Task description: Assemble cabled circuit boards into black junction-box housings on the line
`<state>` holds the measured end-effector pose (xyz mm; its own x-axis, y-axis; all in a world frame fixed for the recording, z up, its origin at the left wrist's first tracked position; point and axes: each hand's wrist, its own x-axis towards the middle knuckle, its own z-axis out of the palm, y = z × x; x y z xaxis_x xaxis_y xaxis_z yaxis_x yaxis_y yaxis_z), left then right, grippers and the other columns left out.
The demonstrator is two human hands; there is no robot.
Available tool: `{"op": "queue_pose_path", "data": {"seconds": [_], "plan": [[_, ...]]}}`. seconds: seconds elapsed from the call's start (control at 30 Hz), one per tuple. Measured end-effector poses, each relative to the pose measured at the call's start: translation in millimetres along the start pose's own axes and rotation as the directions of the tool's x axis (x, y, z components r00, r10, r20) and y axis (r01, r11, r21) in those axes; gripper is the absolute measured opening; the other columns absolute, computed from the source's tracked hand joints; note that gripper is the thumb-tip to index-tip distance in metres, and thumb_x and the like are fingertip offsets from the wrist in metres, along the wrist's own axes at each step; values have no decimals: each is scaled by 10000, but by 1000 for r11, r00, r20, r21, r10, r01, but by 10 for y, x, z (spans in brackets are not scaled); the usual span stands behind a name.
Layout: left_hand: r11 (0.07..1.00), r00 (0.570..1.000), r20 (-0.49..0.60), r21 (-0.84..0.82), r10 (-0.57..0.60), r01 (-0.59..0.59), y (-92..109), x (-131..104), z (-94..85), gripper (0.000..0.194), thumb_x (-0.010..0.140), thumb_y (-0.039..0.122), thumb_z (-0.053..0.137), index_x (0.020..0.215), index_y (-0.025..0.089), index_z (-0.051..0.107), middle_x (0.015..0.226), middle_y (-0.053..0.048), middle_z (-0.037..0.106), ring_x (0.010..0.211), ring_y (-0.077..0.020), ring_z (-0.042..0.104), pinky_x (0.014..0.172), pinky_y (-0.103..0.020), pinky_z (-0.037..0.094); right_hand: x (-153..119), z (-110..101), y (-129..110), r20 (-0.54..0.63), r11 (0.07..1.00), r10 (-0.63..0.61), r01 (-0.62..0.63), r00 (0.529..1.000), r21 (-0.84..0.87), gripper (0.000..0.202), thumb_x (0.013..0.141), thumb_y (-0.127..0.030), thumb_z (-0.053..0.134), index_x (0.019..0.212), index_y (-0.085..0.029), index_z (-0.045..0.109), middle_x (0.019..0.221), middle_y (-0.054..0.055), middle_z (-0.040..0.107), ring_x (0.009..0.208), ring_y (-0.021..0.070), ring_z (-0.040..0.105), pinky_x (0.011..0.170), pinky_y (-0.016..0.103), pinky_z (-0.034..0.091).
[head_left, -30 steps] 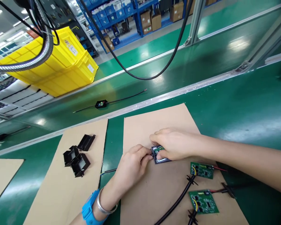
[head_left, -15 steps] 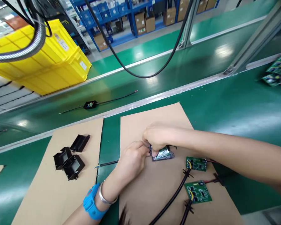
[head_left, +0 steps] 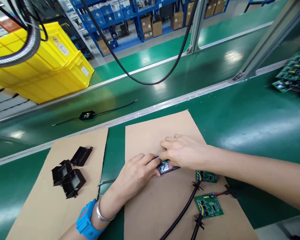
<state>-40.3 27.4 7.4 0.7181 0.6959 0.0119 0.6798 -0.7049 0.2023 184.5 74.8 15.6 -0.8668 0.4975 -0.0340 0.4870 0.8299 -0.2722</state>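
On the right cardboard sheet (head_left: 150,206) lies a black case with a circuit board in it (head_left: 165,166). My left hand (head_left: 138,171) grips the case's left end between thumb and fingers. From above, my right hand (head_left: 181,153) bends over the case, thumb and fingers pressed on the board and its upper edge; its palm side is hidden. A dark cable with bare wire ends (head_left: 107,182) shows left of my left wrist. Two green boards with black cables, one partly under my right forearm (head_left: 206,176) and one nearer (head_left: 209,205), lie to the right.
Several black cases (head_left: 72,178) sit on the left cardboard (head_left: 40,200). Beyond the metal rail (head_left: 150,109), a cased board with wires (head_left: 87,115) lies on the green belt. Yellow crates (head_left: 65,71) stand back left, stacked boards (head_left: 293,71) far right. A black cable (head_left: 150,83) hangs overhead.
The case has turned slightly and sits a little further left. My right hand has shifted right, its fingers more spread out; my left hand now holds the case's end. The belt item has moved left.
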Motion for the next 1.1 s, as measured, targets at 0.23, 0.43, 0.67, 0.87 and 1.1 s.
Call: {"op": "queue_pose_path", "data": {"seconds": [0.23, 0.43, 0.67, 0.87, 1.1], "plan": [[995, 994, -45, 26, 96, -95, -17, -12, 122, 244, 994, 137, 398, 1187, 154, 546, 971, -61, 650, 801, -193, 586, 714, -336, 522, 38, 103, -71, -62, 995, 84, -80, 994, 64, 101, 894, -186, 602, 924, -216, 694, 880, 57, 596, 817, 209, 550, 604, 299, 342], [988, 995, -72, -135, 61, -71, 10, 29, 6, 251, 945, 275, 545, 1169, 166, 578, 1125, -101, 599, 951, -210, 585, 797, -345, 532, -98, -48, 38, 5, 940, 100, -96, 995, 327, 217, 802, -227, 730, 1016, -228, 695, 980, 34, 649, 946, 207, 593, 797, 296, 433], [981, 983, -37, -66, 179, -181, 272, 12, 113, 396, 941, 217, 488, 1325, 122, 497, 1348, -104, 543, 1137, -264, 520, 965, -437, 470, -608, -110, 95, 77, 852, 383, -384, 921, 356, 243, 846, -287, 653, 1054, -178, 591, 947, 44, 657, 866, 218, 597, 714, 309, 433], [984, 982, -71, -7, 177, -177, 227, 48, 209, 307, 1006, 155, 381, 1253, 120, 560, 1315, -71, 586, 1150, -219, 529, 969, -375, 490, -605, -26, 66, 24, 877, 343, -329, 939, 350, 175, 921, -126, 423, 905, -187, 585, 874, 36, 618, 818, 180, 561, 715, 291, 396], [991, 988, -72, 18, 137, -136, 297, 81, 198, 253, 969, 89, 404, 1129, 99, 600, 1202, -102, 628, 1084, -244, 565, 896, -399, 516, -292, -190, 155, 203, 890, 136, -209, 970, 405, 257, 914, -122, 418, 668, -192, 394, 692, -25, 498, 651, 121, 442, 624, 248, 333]]}}
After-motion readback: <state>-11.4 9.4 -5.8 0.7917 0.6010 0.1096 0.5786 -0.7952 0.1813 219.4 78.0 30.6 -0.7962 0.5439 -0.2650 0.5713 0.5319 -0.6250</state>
